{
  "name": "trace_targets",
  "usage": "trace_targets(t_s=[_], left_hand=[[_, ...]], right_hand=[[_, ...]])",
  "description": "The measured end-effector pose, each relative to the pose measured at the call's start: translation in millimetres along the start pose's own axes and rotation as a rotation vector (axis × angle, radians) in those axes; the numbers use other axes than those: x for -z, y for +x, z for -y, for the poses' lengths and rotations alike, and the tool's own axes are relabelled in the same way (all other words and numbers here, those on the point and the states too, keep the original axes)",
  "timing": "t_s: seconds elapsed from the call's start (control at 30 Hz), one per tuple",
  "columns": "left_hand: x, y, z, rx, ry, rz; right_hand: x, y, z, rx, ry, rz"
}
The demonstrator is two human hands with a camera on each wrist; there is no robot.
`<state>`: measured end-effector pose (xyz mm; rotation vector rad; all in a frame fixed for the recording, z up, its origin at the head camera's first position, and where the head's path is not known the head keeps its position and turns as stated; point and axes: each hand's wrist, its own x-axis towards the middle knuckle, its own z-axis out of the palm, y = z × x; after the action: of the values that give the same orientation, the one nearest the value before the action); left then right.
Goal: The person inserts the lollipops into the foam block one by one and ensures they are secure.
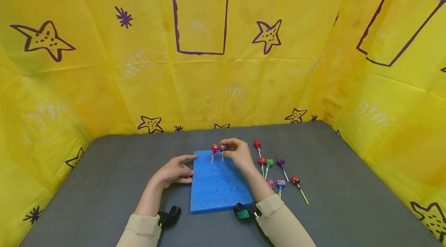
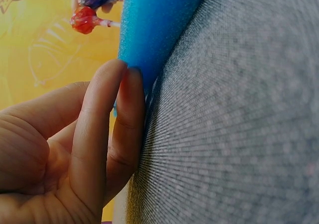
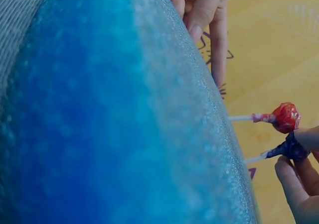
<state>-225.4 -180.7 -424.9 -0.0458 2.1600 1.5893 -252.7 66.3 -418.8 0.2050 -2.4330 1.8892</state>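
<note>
A blue foam block (image 1: 212,199) dotted with small holes lies flat on the table. One red-wrapped lollipop (image 1: 215,148) stands upright in it near the far edge. My right hand (image 1: 241,155) pinches the wrapped head of a purple lollipop (image 3: 295,148) just right of the red one. Its white stick meets the foam top; how deep it sits cannot be told. At the block's left side, my left hand (image 1: 175,171) touches the edge with its fingertips (image 2: 130,77), fingers spread and loosely bent.
Right of the block, several loose lollipops lie on the grey table (image 1: 334,185), among them a green one (image 1: 269,162), a purple one (image 1: 280,162) and a dark red one (image 1: 295,180). A yellow patterned curtain (image 1: 195,92) hangs behind and at both sides.
</note>
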Motion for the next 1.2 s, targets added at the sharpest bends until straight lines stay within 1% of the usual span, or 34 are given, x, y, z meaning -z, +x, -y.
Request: trace_targets(t_s=[0.4, 0.63, 0.9, 1.03, 1.2], left_hand=[[-0.3, -1.2, 0.8, -0.013, 0.001, 0.009], [-0.5, 0.1, 0.8, -0.004, 0.003, -0.005], [-0.1, 0.3, 1.1, -0.009, 0.002, -0.004], [0.0, 0.1, 1.2, -0.017, -0.001, 0.003], [0.1, 0.5, 1.7, -0.017, 0.002, 0.002]], right_hand=[[0.8, 3, -2, -0.008, 0.007, -0.015], [6.3, 5, 0, -0.022, 0.03, -0.029], [19.2, 10, 7, -0.051, -0.02, -0.067], [30.0, 12, 12, -0.078, -0.039, -0.077], [44.4, 17, 12, -0.116, -0.033, -0.093]])
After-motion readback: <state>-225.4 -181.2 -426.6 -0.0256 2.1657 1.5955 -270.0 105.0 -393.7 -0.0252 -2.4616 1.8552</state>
